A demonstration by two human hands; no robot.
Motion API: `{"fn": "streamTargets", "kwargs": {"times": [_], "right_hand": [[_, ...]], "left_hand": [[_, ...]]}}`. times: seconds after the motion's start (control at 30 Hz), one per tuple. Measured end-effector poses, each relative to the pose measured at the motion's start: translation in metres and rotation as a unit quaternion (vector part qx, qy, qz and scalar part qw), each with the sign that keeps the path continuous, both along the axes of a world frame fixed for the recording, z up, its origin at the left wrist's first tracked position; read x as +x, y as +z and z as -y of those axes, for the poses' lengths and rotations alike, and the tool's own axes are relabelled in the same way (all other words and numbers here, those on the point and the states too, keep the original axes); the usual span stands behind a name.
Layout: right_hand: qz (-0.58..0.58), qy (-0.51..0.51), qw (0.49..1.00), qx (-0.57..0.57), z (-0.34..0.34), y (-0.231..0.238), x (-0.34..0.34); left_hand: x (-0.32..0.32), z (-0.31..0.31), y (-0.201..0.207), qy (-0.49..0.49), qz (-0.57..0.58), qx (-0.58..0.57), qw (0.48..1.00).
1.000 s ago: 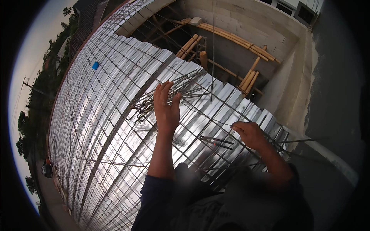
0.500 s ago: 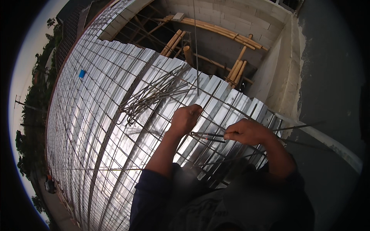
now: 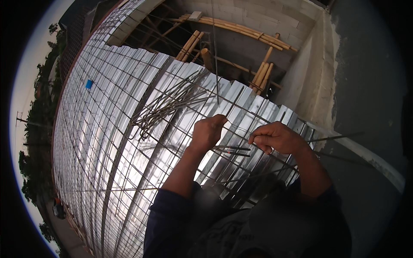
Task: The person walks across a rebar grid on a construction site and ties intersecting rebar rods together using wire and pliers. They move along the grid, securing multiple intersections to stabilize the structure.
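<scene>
My left hand [image 3: 208, 132] is closed in a pinch over the steel rebar mesh [image 3: 165, 149], above the shiny corrugated metal decking [image 3: 137, 170]. What its fingertips hold is too small to make out; a faint thin line, perhaps wire, runs from them toward my other hand. To the right, my right hand [image 3: 279, 137] has its fingers curled, thumb and forefinger close together, and anything between them is not clear. Dark-handled pincers [image 3: 232, 150] rest between and just below my hands, apart from the right fingers. Left of my left hand lies a spread of fine tie wires [image 3: 160, 146].
Bent rebar pieces [image 3: 170, 109] lie loosely piled on the mesh. Beyond the decking edge is an open drop with bamboo poles [image 3: 241, 31] and a block wall [image 3: 275, 19]. A concrete ledge [image 3: 314, 77] runs along the right. A blue object [image 3: 89, 84] sits far left.
My right hand has let go of the pincers' handles and risen slightly, its fingers now above them. My left hand stays pinched in nearly the same place.
</scene>
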State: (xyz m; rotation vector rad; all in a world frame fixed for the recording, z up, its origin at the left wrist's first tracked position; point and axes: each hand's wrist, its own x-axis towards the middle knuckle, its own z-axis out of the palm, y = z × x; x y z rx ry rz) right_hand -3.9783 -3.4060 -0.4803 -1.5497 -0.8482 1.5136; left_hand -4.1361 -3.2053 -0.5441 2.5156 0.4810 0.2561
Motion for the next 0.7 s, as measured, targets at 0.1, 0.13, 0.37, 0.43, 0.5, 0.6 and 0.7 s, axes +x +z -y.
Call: {"fn": "streamTargets", "kwargs": {"times": [0.1, 0.13, 0.37, 0.43, 0.5, 0.6, 0.7], "right_hand": [[0.310, -0.156, 0.935, 0.077, -0.002, -0.023, 0.020], [0.338, -0.165, 0.922, 0.092, -0.001, -0.038, 0.023], [0.470, -0.039, 0.881, -0.030, -0.006, -0.048, 0.021], [0.504, -0.036, 0.863, -0.013, -0.005, -0.048, 0.015], [0.529, -0.011, 0.848, 0.004, -0.004, -0.052, 0.010], [0.527, 0.081, 0.846, 0.009, -0.009, -0.054, -0.001], [0.506, 0.060, 0.861, 0.015, -0.012, -0.055, -0.006]], "left_hand": [[-0.004, -0.002, 0.000, -0.014, -0.011, -0.027, 0.999], [-0.002, -0.002, -0.002, -0.021, 0.032, -0.038, 0.999], [-0.024, -0.025, 0.009, 0.011, -0.040, -0.037, 0.998], [-0.025, -0.021, 0.016, 0.028, -0.108, -0.095, 0.989], [-0.025, -0.024, 0.018, 0.021, -0.178, -0.165, 0.970], [-0.016, 0.006, 0.021, -0.056, -0.160, -0.184, 0.968], [-0.002, 0.022, 0.026, -0.026, -0.206, -0.210, 0.956]]}}
